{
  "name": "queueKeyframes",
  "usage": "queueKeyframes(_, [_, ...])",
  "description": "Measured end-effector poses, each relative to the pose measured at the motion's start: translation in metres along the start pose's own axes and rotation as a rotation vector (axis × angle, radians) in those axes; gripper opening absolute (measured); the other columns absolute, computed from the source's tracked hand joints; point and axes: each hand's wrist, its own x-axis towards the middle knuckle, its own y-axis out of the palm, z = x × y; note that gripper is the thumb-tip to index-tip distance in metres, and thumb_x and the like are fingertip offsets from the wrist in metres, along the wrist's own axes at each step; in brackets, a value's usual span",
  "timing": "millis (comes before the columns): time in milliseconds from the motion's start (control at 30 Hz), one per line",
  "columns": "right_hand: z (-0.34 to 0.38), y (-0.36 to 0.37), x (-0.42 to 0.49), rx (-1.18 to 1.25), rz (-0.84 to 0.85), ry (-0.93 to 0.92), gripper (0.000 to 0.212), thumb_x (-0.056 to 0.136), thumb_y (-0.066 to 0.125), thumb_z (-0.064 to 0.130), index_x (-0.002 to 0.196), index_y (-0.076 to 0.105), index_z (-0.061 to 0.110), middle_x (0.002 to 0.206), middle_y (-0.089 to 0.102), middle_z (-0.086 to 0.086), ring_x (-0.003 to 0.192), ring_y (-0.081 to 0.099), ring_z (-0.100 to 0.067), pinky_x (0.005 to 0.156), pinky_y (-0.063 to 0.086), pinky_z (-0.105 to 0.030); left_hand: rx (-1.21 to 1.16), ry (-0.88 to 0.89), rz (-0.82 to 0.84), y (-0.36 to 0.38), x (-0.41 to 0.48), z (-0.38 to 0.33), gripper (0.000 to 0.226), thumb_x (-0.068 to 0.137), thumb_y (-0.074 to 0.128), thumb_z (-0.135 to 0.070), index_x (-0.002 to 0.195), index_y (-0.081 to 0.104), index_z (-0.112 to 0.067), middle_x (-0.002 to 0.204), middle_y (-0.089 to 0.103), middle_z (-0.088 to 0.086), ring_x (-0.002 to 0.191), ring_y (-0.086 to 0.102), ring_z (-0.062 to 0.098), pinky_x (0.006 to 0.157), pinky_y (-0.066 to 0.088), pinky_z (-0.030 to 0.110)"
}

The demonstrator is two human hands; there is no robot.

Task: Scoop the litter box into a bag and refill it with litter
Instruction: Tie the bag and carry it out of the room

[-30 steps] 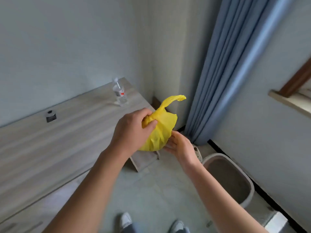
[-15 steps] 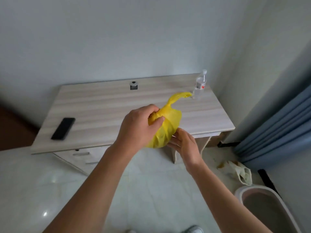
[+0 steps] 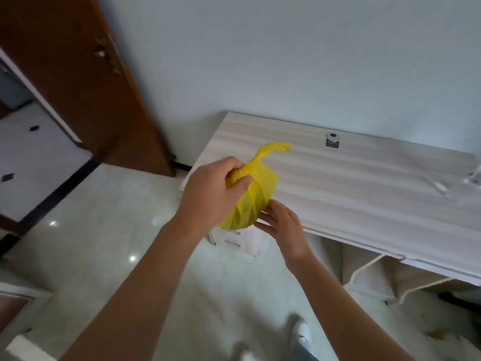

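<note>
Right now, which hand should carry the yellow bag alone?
Left. The left hand grips the yellow bag at its twisted neck, fingers curled round it. The right hand only touches the bag's lower side with fairly straight fingers, so it could probably let go without the bag dropping.

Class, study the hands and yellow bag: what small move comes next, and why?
Probably knot the neck: the left hand grips the twisted neck of the yellow bag, the right hand supports its full bottom, and its tail sticks up loose.
</note>
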Motion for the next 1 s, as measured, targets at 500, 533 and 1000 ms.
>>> queueKeyframes(500, [-0.021,0.157,0.153,-0.100,0.441,0.211,0.031,0.107,0.038,0.019,0.102,0.068,0.017,0.093,0.076,0.002,0.089,0.073,-0.016,0.084,0.060,-0.035,0.242,-0.424,-0.183,-0.074,0.040,0.132,0.022,0.088,0.060,-0.047,0.096,0.065,-0.027,0.076,0.062,-0.009,0.071,0.058,0.011,0.065,0.050,0.033])
queueKeyframes(533, [-0.022,0.168,0.160,-0.112,0.474,0.221,0.031,0.107,0.037,0.019,0.101,0.068,0.017,0.092,0.076,0.002,0.087,0.073,-0.015,0.083,0.060,-0.033,0.256,-0.447,-0.201,-0.079,0.040,0.140,0.020,0.091,0.061,-0.046,0.096,0.064,-0.027,0.076,0.062,-0.010,0.070,0.057,0.008,0.065,0.050,0.032])
queueKeyframes(1000, [-0.069,0.334,0.202,-0.218,0.657,0.265,0.032,0.107,0.032,0.011,0.099,0.064,0.014,0.094,0.073,-0.003,0.090,0.071,-0.018,0.071,0.060,-0.027,0.256,-0.584,-0.328,-0.169,0.027,0.268,0.016,0.094,0.065,-0.038,0.100,0.066,-0.023,0.080,0.063,-0.010,0.072,0.058,0.008,0.066,0.045,0.023])
